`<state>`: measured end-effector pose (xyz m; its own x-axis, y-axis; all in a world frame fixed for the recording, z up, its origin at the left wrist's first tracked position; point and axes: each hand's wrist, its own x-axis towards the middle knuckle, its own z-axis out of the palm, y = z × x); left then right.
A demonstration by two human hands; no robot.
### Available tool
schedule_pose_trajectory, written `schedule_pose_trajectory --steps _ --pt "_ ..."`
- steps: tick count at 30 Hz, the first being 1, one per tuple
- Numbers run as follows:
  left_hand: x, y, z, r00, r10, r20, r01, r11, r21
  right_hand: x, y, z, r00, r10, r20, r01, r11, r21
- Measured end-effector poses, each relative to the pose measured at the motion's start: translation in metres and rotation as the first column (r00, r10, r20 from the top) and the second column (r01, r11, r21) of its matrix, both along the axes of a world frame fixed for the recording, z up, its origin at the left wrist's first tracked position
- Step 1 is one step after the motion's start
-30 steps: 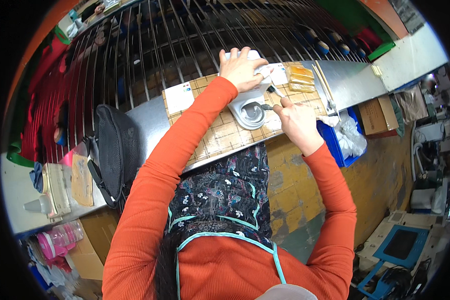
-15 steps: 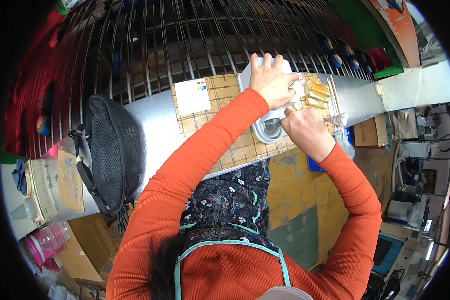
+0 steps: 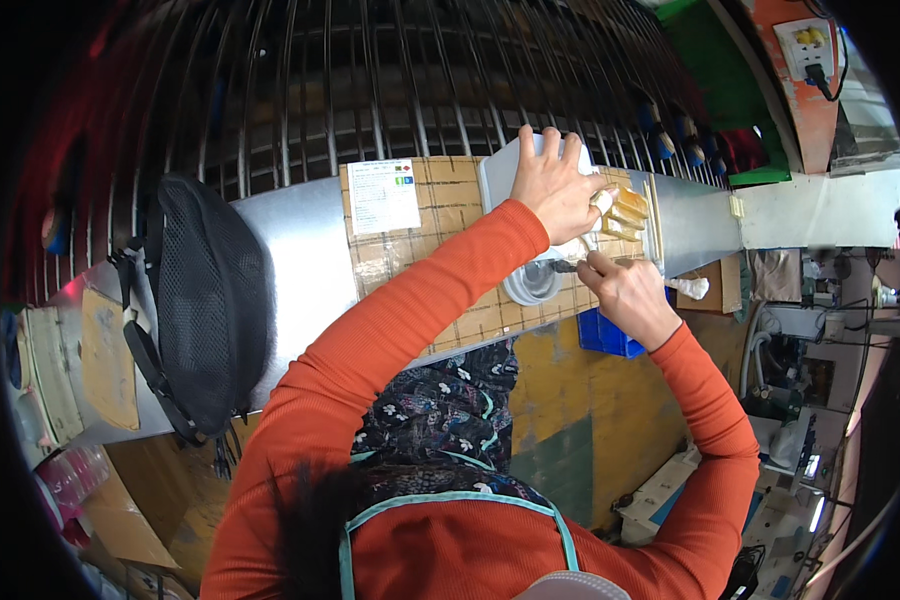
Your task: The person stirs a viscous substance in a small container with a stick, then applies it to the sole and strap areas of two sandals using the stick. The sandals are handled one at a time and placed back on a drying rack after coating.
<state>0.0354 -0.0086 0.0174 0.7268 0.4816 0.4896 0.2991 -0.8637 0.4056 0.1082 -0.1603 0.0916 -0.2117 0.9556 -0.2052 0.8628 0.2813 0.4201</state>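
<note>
This looks like a workshop or small factory. A long grey metal table (image 3: pixel 300 250) stands in front of a big frame of thin dark metal rods (image 3: pixel 370 80). A brown mat with a grid of squares (image 3: pixel 450 230) lies on the table. A blue plastic bin (image 3: pixel 605 335) sits under the table. The floor (image 3: pixel 560 420) is worn, with yellow and green paint. An orange wall with a power socket (image 3: pixel 810 45) is at the back. Machines and boxes (image 3: pixel 800 380) crowd the right side.

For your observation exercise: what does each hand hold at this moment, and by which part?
The left hand presses down on the top of a pale grey flat part. The right hand pinches a thin dark tool by its rear end.
</note>
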Motion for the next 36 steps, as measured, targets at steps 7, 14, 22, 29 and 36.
schedule_pose_trajectory --steps 7,14,22,29,36 --pt "-0.001 0.000 0.004 0.999 0.007 -0.046 -0.009 0.999 -0.041 0.006 0.005 -0.001 0.983 0.181 0.035 -0.178 0.982 -0.056" --pt "-0.002 0.000 0.006 0.998 -0.001 -0.071 -0.003 0.998 -0.064 0.008 0.026 0.010 0.984 0.179 -0.004 -0.178 0.974 -0.142" --pt "-0.001 -0.001 0.007 0.999 -0.004 -0.048 -0.002 0.993 -0.119 0.006 0.053 0.016 0.988 0.122 -0.097 -0.145 0.949 -0.280" --pt "-0.002 0.000 0.009 0.999 0.013 -0.036 -0.016 0.995 -0.094 0.005 0.065 0.021 0.992 0.101 -0.075 -0.123 0.902 -0.415" --pt "-0.001 -0.001 0.007 0.999 0.031 -0.024 -0.033 0.997 -0.070 0.005 0.070 0.022 0.995 0.086 -0.057 -0.103 0.873 -0.477"
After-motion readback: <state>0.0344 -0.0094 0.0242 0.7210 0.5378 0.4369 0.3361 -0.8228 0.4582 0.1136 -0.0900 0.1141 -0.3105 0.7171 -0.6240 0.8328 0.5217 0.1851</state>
